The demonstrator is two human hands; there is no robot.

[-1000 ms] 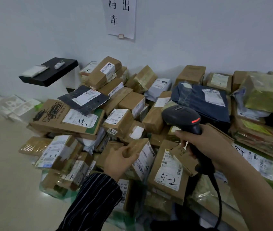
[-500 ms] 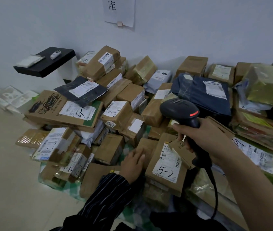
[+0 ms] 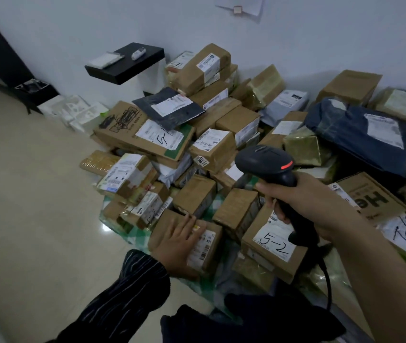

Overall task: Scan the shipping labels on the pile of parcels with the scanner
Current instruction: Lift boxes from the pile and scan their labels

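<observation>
We list a pile of parcels, brown boxes with white shipping labels, heaped against a pale wall and filling the view from centre to three o'clock. Item one: a black scanner, held above the middle of the pile, head pointing toward ten o'clock, a red light on its back. The right hand has its fingers curled tight round the handle, and a cable drops toward six o'clock. Item two: a low box at the pile's near edge, seven o'clock from the scanner. The left hand lies flat on its top, fingers straight and slightly spread, partly covering its label. Item three: a box marked "5-2", just beside it at three o'clock. A black shelf sits at eleven o'clock, a dark blue bag at two.
</observation>
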